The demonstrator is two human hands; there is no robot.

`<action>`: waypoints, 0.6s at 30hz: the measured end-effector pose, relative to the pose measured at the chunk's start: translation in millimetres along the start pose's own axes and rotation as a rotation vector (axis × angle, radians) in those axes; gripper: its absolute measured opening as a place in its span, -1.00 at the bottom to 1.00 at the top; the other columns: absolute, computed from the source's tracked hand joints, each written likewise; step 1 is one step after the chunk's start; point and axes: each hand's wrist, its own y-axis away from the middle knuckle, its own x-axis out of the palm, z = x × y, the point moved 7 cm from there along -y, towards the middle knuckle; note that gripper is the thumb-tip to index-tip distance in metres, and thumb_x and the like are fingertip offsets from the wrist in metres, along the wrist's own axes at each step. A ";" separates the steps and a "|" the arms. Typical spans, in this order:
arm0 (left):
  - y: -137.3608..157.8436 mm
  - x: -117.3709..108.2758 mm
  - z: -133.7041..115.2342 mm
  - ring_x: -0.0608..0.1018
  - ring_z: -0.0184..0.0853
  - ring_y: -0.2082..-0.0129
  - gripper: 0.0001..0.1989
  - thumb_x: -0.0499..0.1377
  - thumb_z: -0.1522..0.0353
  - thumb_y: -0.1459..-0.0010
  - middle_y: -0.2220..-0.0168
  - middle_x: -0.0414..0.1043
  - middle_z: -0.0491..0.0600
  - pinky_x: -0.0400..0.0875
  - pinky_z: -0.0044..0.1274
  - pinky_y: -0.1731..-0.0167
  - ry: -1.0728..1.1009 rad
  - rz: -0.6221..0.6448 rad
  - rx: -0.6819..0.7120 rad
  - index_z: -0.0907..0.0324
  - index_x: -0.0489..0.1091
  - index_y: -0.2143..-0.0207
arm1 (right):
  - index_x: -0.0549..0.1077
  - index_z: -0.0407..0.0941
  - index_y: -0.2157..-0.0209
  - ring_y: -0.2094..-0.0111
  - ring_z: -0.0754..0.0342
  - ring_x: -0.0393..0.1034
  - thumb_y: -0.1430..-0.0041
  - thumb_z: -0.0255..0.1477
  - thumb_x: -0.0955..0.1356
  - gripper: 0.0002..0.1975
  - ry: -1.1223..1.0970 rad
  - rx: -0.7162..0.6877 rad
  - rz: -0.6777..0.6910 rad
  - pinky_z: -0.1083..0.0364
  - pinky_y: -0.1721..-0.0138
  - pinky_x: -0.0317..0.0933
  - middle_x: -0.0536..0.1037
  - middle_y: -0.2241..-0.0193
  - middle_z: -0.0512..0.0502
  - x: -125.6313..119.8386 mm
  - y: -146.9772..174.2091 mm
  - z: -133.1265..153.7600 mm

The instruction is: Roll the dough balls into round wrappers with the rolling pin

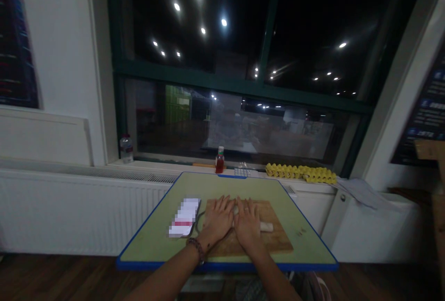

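Observation:
My left hand (219,217) and my right hand (247,221) lie side by side, palms down with fingers stretched out. They rest on a whitish roll (267,227), perhaps dough, whose right end sticks out past my right hand. The rest of the roll is mostly hidden under the palms. Beneath it is a wooden cutting board (278,241) on a light green table (153,240) with a blue rim. Left of the board lies a phone (185,217) with a lit, blurred screen. A dark loop (199,221) shows at the board's left edge.
On the windowsill behind the table stand a clear bottle (127,148), a red sauce bottle (219,162) and yellow egg trays (301,172). White radiators (83,213) line the wall. Papers (363,192) lie at the right. The window (222,106) is dark with reflections.

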 end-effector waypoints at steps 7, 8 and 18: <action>-21.3 4.5 9.0 0.08 -0.12 -0.33 -0.50 -0.17 0.35 -0.31 -0.32 0.07 0.06 -0.07 -0.18 -0.26 0.029 0.075 -0.034 0.13 0.12 -0.28 | 0.10 -0.08 -0.30 -0.31 -0.13 -0.09 -0.31 -0.40 0.08 -0.46 -0.030 0.000 0.063 -0.14 -0.26 -0.29 0.28 -0.22 -0.16 6.9 -22.1 -6.6; -27.0 5.6 11.1 0.04 -0.11 -0.34 -0.49 -0.16 0.35 -0.31 -0.34 0.03 0.08 -0.11 -0.17 -0.27 0.029 0.095 -0.051 0.16 0.10 -0.29 | 0.09 -0.09 -0.31 -0.31 -0.13 -0.10 -0.32 -0.39 0.07 -0.46 -0.038 0.005 0.099 -0.15 -0.25 -0.27 0.28 -0.22 -0.17 10.5 -27.9 -8.2; -10.4 7.4 4.4 0.15 -0.11 -0.30 -0.52 -0.15 0.38 -0.31 -0.30 0.12 0.03 0.00 -0.15 -0.22 0.001 -0.022 -0.019 0.09 0.19 -0.24 | 0.20 -0.23 -0.25 -0.31 -0.14 -0.07 -0.33 -0.36 0.03 -0.46 -0.064 -0.058 0.060 -0.14 -0.28 -0.36 0.28 -0.22 -0.23 9.6 -12.8 -2.9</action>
